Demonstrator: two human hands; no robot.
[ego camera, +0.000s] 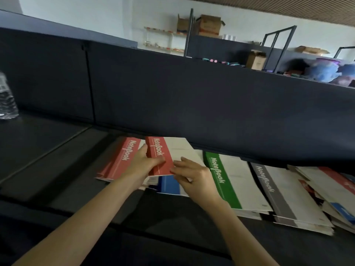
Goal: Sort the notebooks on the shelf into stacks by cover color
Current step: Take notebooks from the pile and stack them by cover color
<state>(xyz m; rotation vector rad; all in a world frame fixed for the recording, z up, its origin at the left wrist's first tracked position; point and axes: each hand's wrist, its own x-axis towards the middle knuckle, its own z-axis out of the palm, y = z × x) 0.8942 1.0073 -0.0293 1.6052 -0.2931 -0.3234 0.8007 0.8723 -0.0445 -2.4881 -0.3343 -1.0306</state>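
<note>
Red notebook [162, 157] held between left grip [142, 163] and right grip [194, 177].

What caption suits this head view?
Left hand and right hand hold a red notebook beside the red stack, green stack and grey stack alongside.

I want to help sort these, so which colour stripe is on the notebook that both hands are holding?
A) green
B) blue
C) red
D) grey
C: the red-and-white paper notebook held between the left hand and the right hand has a red band with white lettering, matching the stack of red-banded notebooks beside it.
</note>
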